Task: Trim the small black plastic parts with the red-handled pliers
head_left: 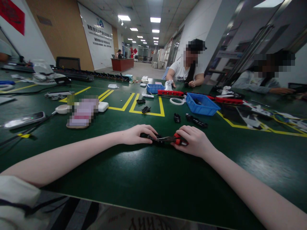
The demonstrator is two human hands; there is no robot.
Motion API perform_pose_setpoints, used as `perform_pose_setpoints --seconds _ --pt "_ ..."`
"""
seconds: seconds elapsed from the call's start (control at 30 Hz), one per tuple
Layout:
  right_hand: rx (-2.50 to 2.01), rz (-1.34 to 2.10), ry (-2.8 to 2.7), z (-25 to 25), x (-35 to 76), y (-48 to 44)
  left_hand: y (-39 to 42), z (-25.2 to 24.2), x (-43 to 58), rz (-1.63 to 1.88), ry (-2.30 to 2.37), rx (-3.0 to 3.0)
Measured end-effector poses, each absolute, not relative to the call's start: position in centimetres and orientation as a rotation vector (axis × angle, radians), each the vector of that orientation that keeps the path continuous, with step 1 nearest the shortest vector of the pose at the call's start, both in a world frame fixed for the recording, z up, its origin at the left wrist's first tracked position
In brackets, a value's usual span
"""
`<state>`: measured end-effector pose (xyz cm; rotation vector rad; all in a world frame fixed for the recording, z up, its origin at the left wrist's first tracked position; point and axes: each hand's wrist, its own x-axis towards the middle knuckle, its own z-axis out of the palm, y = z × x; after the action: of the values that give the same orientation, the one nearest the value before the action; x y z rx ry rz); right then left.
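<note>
My left hand (136, 134) is closed around a small black plastic part (145, 136) low over the green table (134, 179). In my right hand (195, 140) is a pair of pliers (177, 139) with red and black handles. The metal jaws of the pliers point left and meet the black part beside my left fingertips; whether they grip it I cannot tell. Farther back lie loose black parts: a small one (177, 118), a long one (196, 120) and two more inside a yellow-taped outline, one of them a spiky black piece (146, 110).
A blue bin (201, 104) holding dark parts stands beyond my right hand, near a white ring (177, 101). Beyond my left arm lie a phone (82, 111) and a white case (103, 107). Two people sit across the table, behind red strips (170, 93) and cables.
</note>
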<state>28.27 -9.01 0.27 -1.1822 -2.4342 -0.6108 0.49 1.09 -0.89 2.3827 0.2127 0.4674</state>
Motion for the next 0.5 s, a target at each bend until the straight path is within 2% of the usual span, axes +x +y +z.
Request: perform_pose_setpoints --seconds 0.5 --pt "-1.190 -0.570 -2.447 0.26 28.37 -8.91 0.27 -0.84 0.52 0.546 0.197 2.499"
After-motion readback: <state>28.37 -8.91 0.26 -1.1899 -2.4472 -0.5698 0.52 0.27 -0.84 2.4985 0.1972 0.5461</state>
